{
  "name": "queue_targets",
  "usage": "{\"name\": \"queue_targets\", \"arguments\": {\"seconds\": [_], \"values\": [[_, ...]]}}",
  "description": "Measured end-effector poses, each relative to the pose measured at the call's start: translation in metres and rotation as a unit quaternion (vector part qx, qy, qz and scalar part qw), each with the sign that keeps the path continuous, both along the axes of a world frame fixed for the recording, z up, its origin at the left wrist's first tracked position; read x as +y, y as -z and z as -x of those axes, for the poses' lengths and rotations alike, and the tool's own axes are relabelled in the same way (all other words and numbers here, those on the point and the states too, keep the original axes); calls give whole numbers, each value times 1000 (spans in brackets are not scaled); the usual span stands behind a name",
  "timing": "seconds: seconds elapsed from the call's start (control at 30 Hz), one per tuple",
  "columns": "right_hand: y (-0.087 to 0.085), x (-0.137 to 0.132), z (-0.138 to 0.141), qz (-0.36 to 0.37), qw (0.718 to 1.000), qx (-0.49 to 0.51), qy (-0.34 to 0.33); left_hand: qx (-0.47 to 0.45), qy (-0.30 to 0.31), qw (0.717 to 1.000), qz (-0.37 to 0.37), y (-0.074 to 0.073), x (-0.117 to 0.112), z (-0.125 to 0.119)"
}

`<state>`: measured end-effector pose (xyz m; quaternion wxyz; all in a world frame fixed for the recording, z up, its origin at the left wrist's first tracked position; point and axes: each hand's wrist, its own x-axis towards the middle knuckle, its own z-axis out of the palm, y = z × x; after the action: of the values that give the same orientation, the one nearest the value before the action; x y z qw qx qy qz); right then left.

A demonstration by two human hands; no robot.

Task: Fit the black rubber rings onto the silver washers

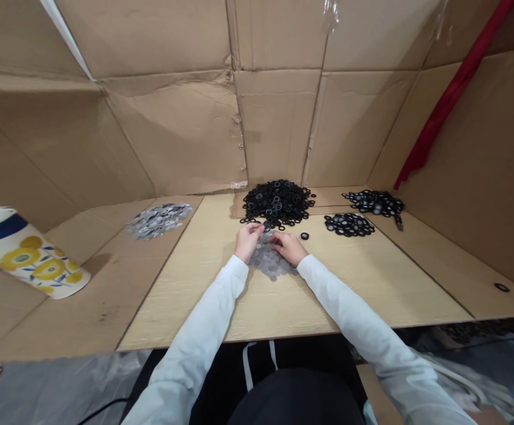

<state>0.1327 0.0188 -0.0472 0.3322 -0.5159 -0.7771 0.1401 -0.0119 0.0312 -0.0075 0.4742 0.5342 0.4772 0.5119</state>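
Observation:
My left hand (248,240) is closed in a pinch on a black ring (266,226), just in front of a big heap of black rings (278,200). Beside it, my right hand (289,248) curls its fingers together over the pile of translucent grey discs (271,264). Whatever its fingertips hold is too small to make out. The discs lie spread between and below both hands. A lone black ring with a pale centre (305,236) lies just right of my right hand.
Two piles of black rings with pale centres, a nearer pile (349,225) and a farther pile (376,202), lie at right. Silvery discs (159,221) lie at left, near a flowered cylinder (31,254). Cardboard walls (279,124) enclose the board. One ring (501,287) lies far right.

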Motion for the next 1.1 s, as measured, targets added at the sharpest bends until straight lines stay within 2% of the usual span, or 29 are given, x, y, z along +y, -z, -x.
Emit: {"name": "queue_targets", "arguments": {"seconds": [0.2,0.3,0.47,0.57,0.67,0.77,0.87,1.0,1.1], "values": [[2,1,1,8,999,42,3,32,-1,999,-2,3,3,1],[0,2,0,23,994,103,22,56,-2,998,-2,5,4,2],[-10,-2,-5,47,962,264,56,110,-16,993,-42,12,4,-1],[-15,-6,-5,60,936,343,52,118,-1,992,-49,15,1,-4],[-17,-9,-3,88,919,382,40,86,25,996,8,14,-4,-8],[-17,-10,-2,89,923,372,52,41,35,997,62,11,-8,-11],[-18,-9,-3,88,924,366,73,4,46,996,77,8,-11,-12],[-20,-9,-4,131,891,429,66,-64,100,988,102,7,-12,-10],[-21,-10,-4,158,868,469,42,-76,132,983,102,8,-12,-8]]}}
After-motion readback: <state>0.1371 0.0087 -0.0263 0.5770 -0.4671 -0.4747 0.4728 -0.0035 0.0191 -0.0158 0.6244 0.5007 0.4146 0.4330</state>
